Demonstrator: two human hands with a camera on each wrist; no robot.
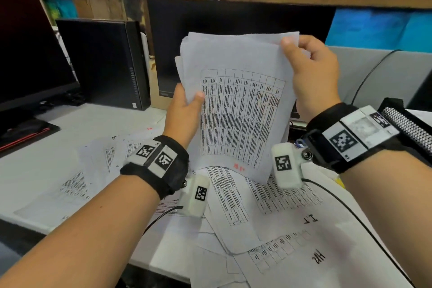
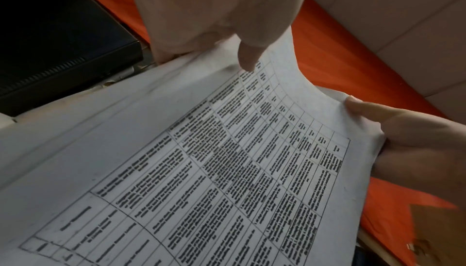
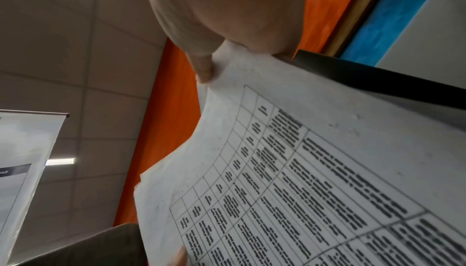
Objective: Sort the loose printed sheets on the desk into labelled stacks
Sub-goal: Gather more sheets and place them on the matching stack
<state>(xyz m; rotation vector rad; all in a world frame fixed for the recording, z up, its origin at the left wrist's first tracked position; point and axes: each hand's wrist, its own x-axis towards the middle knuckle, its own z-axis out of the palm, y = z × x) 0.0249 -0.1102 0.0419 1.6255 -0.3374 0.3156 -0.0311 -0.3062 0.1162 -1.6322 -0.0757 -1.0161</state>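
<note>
A bundle of printed sheets [image 1: 240, 105] stands upright above the desk, its front page a dense table with a red mark near the bottom. My left hand [image 1: 187, 110] grips the bundle's left edge, thumb on the front. My right hand [image 1: 308, 65] pinches the top right corner of the front sheet. The table page [image 2: 227, 170] fills the left wrist view, with my left thumb [image 2: 248, 59] on it. The right wrist view shows the same page [image 3: 315, 180] and my right thumb [image 3: 204, 69] on its corner. Several loose sheets [image 1: 268, 215] lie scattered on the desk, some marked "I.T" and "HR".
A dark monitor [image 1: 30, 58] stands at the left, a black small computer case [image 1: 105, 61] beside it, and another monitor [image 1: 224, 21] behind the bundle. More sheets [image 1: 77, 177] lie at the left of the grey desk [image 1: 35, 154]. A cable [image 1: 364, 227] crosses the papers at right.
</note>
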